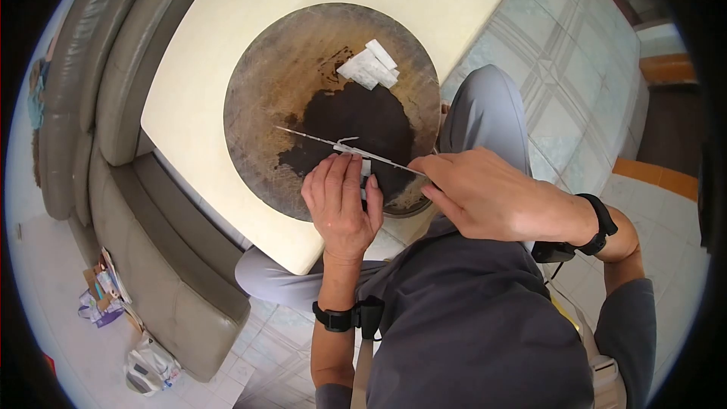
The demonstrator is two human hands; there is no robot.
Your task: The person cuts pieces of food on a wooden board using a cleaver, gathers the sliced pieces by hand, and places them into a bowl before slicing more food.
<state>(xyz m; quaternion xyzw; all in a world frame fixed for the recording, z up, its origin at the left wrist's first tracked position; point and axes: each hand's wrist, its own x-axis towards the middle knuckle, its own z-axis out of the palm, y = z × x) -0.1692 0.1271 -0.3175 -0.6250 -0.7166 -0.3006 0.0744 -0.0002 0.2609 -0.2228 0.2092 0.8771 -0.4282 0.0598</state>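
A round wooden board [265, 98] bears a large dark stain. My right hand [485, 193] is closed at the near end of a thin, long blade [310, 136], seen edge-on; its handle is hidden in the fingers. The blade reaches left across the board. My left hand [342, 197] presses its fingertips on small white pieces [366, 167] right beside the blade. A thin white sliver [347, 139] lies on the blade's far side. Farther back on the board, several flat white pieces [367, 68] overlap in a loose pile.
The board rests on a cream table [204, 53], whose corner points toward my lap. A grey leather sofa [163, 257] runs along the left. On the tiled floor at the lower left are a white bag [151, 363] and a pile of small items [106, 291].
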